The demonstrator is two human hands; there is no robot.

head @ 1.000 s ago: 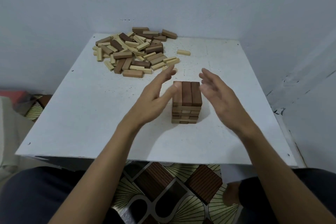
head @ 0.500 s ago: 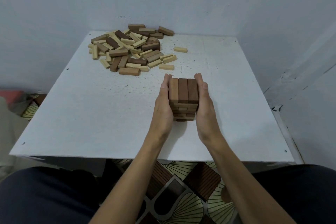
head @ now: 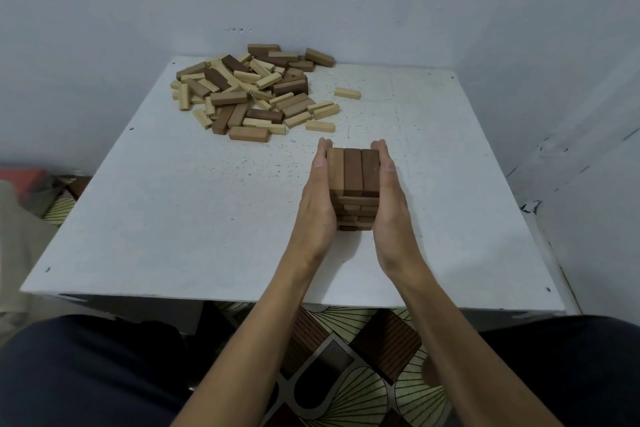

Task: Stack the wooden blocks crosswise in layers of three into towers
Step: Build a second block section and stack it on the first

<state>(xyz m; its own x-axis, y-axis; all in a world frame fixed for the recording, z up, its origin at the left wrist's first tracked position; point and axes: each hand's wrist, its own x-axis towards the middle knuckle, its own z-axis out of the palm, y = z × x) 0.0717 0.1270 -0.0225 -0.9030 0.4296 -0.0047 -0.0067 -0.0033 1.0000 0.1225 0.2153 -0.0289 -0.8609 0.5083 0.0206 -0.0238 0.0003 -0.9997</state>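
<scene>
On the table (head: 173, 218), a pile of loose blocks (head: 252, 94) is heaped at the far side; the tower (head: 353, 180) is stood nearer. It is pressed between the flat, straight-fingered left hand (head: 317, 205) and right hand (head: 393, 208); even, gentle pressure is advised to square the layers.

We see two bare hands in the middle of the frame, the left hand (head: 317, 208) and the right hand (head: 393, 212), each with long, slim fingers (head: 382, 153) and a short, plain thumbnail. The left forearm (head: 266, 319) and the right forearm (head: 450, 329) are uncovered all the way to the lower edge of the frame. In the lower left and lower right corners we make out dark navy trousers (head: 86, 374) of smooth cloth, one leg on either side.
</scene>
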